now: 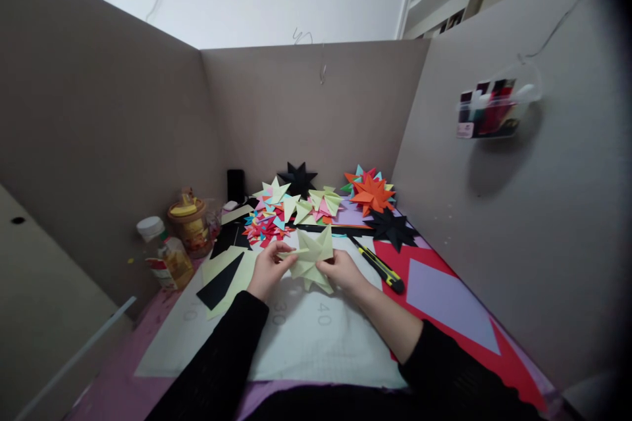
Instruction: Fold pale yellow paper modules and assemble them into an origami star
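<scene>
Between my two hands is a pale green folded paper star (312, 256) with several points, raised a little above the white mat (345, 355). My left hand (270, 268) pinches a point on its left side between thumb and fingers. On the right, my right hand (343, 271) grips the star's lower right edge with the thumb in front. The fingers behind the paper are partly hidden. Behind the star lie a heap of small coloured folded pieces (266, 222) and more pale green folded pieces (323, 200).
A yellow-black utility knife (382, 268) lies right of my hands. Red paper (419, 316) and lilac paper (449, 299) cover the right side. Finished stars, black (394, 229) and orange (372, 194), sit behind. At left stand a bottle (165, 256) and a brown tub (191, 227). Grey partitions enclose the table.
</scene>
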Demonstrator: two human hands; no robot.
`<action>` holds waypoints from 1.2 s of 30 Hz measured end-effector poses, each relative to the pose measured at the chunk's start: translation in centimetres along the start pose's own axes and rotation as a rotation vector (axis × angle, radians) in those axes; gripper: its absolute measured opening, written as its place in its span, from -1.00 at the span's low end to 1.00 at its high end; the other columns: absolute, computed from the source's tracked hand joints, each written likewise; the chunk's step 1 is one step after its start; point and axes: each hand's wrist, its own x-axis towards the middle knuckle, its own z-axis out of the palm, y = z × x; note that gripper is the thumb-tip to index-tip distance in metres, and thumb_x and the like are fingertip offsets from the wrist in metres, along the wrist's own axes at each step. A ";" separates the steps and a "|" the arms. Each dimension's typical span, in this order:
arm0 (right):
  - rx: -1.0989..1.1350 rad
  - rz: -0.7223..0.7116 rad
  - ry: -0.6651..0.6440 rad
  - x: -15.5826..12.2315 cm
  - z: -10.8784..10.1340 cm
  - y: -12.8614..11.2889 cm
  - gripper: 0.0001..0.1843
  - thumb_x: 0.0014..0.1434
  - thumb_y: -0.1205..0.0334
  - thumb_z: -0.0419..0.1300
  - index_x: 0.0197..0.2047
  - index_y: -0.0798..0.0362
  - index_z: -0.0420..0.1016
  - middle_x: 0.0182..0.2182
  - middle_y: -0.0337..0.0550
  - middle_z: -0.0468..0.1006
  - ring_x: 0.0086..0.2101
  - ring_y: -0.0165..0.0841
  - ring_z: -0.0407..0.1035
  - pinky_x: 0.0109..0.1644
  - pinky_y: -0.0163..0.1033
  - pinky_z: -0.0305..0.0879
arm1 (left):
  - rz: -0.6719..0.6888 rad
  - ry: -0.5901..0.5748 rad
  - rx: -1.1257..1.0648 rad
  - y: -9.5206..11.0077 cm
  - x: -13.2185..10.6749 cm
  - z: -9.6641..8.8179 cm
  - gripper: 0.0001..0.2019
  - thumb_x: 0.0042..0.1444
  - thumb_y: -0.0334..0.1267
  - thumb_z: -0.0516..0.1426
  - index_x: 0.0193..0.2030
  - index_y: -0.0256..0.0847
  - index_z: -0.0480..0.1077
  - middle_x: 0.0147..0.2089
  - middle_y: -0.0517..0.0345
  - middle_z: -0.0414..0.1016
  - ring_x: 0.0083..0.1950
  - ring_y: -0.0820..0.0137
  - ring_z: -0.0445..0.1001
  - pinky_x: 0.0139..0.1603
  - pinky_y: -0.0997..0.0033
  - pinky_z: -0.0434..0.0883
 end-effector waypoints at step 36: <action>-0.227 -0.109 0.121 0.0 0.0 -0.4 -0.76 -0.06 0.26 0.14 -0.33 0.21 0.53 -0.44 -0.10 0.56 -0.46 -0.35 0.38 -0.45 -0.36 0.26 | 0.563 -0.042 0.731 -0.7 0.1 -0.4 -0.90 0.11 -0.27 0.12 -0.36 -0.11 0.48 -0.16 0.04 0.53 -0.08 0.22 0.43 -0.03 0.17 0.32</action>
